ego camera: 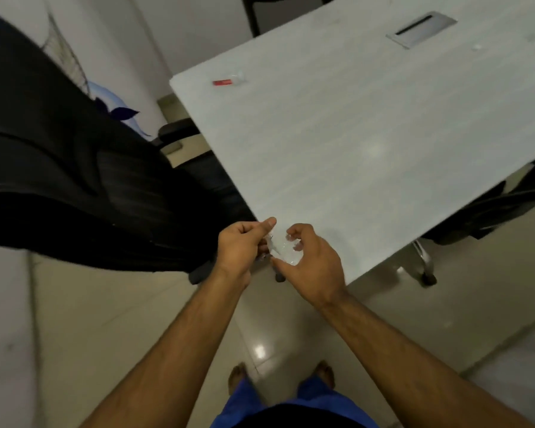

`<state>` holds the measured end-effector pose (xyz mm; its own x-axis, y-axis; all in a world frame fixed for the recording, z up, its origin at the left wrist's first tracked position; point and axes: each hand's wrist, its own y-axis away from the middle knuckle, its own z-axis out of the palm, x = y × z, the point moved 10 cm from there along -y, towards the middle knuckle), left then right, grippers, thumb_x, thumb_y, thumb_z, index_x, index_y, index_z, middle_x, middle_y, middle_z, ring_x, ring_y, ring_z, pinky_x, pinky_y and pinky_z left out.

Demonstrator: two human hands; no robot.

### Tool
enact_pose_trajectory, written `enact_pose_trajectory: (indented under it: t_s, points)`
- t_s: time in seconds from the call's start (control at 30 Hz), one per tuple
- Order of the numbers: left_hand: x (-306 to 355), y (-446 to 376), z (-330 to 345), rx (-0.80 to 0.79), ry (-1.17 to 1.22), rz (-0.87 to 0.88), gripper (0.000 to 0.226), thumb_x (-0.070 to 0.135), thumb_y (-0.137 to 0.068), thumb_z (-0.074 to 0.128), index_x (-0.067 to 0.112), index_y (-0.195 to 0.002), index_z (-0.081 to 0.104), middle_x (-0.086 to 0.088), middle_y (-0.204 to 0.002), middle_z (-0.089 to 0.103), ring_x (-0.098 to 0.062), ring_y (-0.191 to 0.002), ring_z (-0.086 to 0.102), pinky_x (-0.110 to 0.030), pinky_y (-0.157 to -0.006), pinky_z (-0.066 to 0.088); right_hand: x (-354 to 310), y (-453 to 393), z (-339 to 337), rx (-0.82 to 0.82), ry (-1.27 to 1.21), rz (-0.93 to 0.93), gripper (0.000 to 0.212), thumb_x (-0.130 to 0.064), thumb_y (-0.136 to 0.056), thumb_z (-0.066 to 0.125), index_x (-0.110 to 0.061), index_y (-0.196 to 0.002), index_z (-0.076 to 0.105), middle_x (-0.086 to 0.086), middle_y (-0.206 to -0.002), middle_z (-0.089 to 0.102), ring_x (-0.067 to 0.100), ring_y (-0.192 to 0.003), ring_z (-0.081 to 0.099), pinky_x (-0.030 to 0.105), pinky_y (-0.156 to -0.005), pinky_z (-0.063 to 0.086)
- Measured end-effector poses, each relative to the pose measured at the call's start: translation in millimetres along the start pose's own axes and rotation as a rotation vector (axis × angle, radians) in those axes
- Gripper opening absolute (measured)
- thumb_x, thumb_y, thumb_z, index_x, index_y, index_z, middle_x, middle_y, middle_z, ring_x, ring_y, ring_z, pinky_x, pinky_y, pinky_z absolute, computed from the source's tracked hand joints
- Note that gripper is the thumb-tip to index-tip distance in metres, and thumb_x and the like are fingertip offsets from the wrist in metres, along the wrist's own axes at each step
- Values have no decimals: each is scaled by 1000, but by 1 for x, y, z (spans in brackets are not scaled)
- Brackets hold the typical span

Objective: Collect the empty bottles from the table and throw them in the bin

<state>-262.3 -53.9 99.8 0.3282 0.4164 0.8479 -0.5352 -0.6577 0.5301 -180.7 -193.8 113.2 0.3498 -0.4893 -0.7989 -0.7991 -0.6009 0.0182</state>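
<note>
A crumpled clear plastic bottle [283, 247] sits between both my hands at the near corner of the pale table [368, 134]. My left hand [241, 245] pinches its left end with thumb and fingers. My right hand [312, 261] curls around its right side. A second small clear bottle with a red label [229, 81] lies on its side near the table's far left corner. No bin is in view.
A black office chair [74, 180] stands at the left, close to the table's edge. Another dark chair [491, 211] with a wheeled base is at the right. A metal cable hatch [420, 28] is set into the far tabletop. Tiled floor lies below.
</note>
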Motion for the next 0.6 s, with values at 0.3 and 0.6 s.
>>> enact_pose_trajectory:
  t_s: [0.3, 0.6]
  points:
    - [31, 66, -213, 133, 284, 77, 14, 17, -88, 72, 9, -100, 70, -3, -77, 75, -11, -67, 72, -26, -58, 56, -157, 40, 145, -308, -425, -90, 43, -38, -75, 85, -25, -109, 62, -6, -97, 77, 11, -86, 76, 41, -76, 63]
    - [36, 83, -512, 451, 465, 238, 12, 4, -86, 71, 6, -97, 72, -12, -94, 73, -19, -84, 69, -25, -74, 56, -329, 89, 387, -718, -422, 16, 32, -41, -87, 74, -20, -110, 70, -1, -97, 77, 16, -86, 75, 27, -75, 61]
